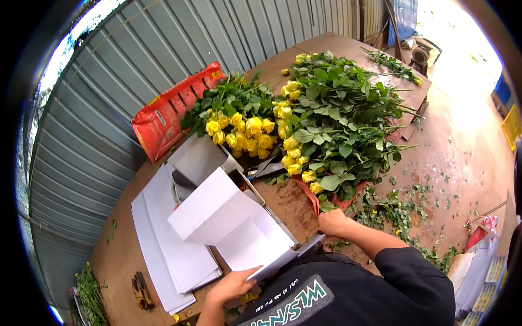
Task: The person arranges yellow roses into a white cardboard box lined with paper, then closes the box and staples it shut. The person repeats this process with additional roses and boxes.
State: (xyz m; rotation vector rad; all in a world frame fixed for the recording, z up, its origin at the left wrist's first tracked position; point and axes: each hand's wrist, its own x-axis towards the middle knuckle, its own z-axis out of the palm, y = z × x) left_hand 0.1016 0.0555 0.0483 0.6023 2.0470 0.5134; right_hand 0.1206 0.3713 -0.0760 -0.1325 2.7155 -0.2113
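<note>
My left hand (234, 285) is at the near edge of a folded white card sheet (253, 240), its fingers against the sheet's corner; part of that hand is hidden by the sheet. My right hand (333, 222) is closed on the edge of a red cloth (312, 193) that lies under a big pile of yellow roses (293, 153) with leafy stems (338, 122). The folded sheet rests over grey boxes (200, 159). Behind them lies a second bunch of yellow roses (253, 126), beside dark-handled tools (265, 168).
Flat white sheets (171, 244) are stacked at the left on the wooden table (118, 244), near worn work gloves (142, 291). A red printed bag (167, 114) leans on the corrugated metal wall (134, 69). Cut leaves (408, 212) litter the floor at right.
</note>
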